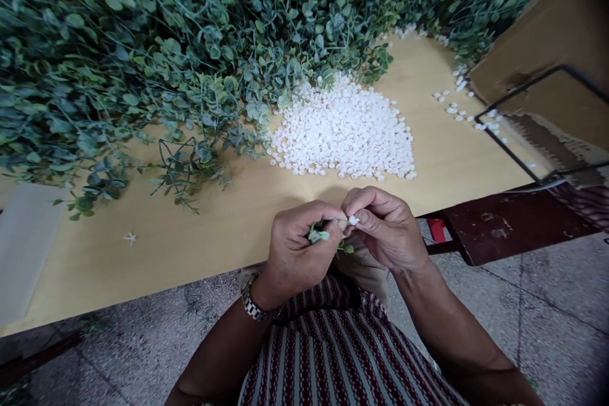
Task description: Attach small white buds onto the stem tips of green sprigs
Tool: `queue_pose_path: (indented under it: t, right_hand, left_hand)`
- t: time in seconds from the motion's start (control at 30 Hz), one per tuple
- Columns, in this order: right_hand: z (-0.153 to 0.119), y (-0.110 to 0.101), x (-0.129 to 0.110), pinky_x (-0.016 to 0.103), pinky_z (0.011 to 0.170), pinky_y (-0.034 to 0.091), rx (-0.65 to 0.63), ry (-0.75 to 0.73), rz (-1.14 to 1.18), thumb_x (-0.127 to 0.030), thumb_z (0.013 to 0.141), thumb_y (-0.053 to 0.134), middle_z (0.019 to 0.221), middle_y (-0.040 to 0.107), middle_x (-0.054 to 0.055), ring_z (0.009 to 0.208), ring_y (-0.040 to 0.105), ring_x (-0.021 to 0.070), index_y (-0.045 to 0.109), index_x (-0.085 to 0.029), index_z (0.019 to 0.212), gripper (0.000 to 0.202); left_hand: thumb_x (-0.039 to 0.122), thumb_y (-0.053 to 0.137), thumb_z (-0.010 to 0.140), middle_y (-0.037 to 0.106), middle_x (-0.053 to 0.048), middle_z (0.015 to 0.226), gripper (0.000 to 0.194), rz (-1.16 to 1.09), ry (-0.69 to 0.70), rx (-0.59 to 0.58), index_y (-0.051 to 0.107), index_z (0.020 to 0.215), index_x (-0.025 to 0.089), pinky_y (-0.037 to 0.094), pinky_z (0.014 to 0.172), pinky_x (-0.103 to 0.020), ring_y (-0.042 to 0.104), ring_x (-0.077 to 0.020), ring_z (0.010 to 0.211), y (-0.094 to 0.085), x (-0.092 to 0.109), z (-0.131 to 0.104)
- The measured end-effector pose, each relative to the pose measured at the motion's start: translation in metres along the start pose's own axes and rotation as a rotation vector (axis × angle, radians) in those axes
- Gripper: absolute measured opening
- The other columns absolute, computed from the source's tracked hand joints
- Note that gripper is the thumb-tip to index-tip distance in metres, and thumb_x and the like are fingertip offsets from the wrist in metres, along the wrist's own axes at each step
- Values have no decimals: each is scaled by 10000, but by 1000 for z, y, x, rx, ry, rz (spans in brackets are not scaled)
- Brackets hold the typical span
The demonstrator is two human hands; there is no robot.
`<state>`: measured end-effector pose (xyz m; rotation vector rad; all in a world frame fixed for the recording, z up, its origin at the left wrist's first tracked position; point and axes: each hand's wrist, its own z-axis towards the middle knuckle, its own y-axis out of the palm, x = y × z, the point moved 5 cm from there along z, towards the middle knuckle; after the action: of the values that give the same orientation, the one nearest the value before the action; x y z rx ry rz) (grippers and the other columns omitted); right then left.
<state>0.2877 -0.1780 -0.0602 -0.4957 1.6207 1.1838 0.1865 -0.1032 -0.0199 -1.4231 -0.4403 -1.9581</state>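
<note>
The left hand (301, 246) covers part of a green sprig (318, 235); beyond the grip, heaped foliage (190, 44) runs off the top edge.

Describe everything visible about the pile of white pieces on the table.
The pile is a low, spread mound of many small, roundish white pieces that look like plastic. It is dense in the middle and frays into single pieces along its near edge. It lies loose on the tan tabletop, and green foliage meets its far and left edges. Neither the left hand nor the right hand touches it. The pieces' finer shape is too small to tell.
</note>
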Motion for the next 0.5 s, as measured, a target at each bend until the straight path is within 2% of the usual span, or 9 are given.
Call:
queue_pose_path:
  t: [0.23, 0.37, 0.5]
  right_hand:
    - [-4, 0, -1, 195, 544, 472, 27, -95, -128, -207, 796, 649, 671, 630, -21, 591, 577, 83, 668, -220, 810, 27]
    - [-5, 0, -1, 200, 564, 490, 57, -89, -185, -216, 799, 647, 673, 643, -22, 598, 594, 87, 672, -229, 840, 49]
    - [-5, 1, 0, 201, 552, 487, 61, -42, -143, -248, 772, 677, 663, 643, -20, 583, 589, 86, 667, -219, 801, 42]
  left_hand:
    - [8, 545, 711, 587, 22, 579, 144, 40, -21, 45, 604, 647, 122, 412, 477, -149, 501, -52, 495, 1, -1, 0]
    - [-6, 532, 701, 584, 27, 579, 156, 60, -29, 69, 596, 639, 123, 399, 471, -140, 499, -49, 508, 1, -1, 0]
    - [0, 524, 703, 578, 30, 571, 164, 54, -57, 72, 589, 626, 130, 393, 456, -143, 488, -48, 495, 1, -1, 0]
